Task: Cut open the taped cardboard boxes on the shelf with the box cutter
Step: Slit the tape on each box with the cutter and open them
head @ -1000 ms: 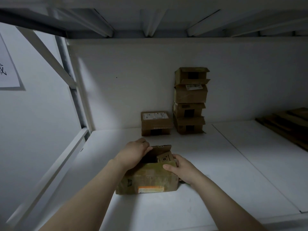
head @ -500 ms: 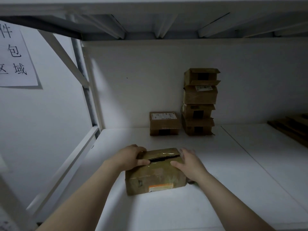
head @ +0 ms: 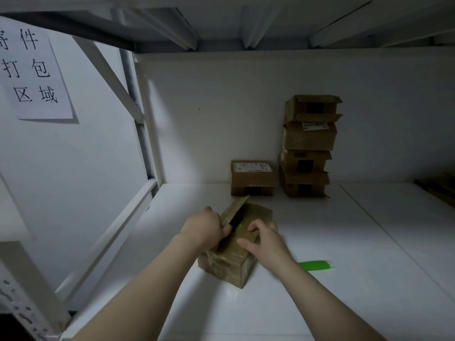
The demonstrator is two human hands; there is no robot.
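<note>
A taped brown cardboard box (head: 229,263) lies turned at an angle on the white shelf (head: 344,242). Its top seam is parted and shows a dark gap. My left hand (head: 203,226) grips the raised left flap (head: 234,209). My right hand (head: 264,239) holds the right flap, fingers curled over its edge. A green box cutter (head: 316,265) lies flat on the shelf just right of my right wrist, in neither hand.
A single labelled box (head: 253,178) sits against the back wall, with a stack of several boxes (head: 309,146) to its right. Dark flat cardboard (head: 440,189) lies at the far right. A white shelf upright and brace (head: 138,114) stand at the left.
The box has been turned from square-on to an angle. Its left flap now stands lifted and the seam gapes wider. The green cutter has come into view beside my right wrist.
</note>
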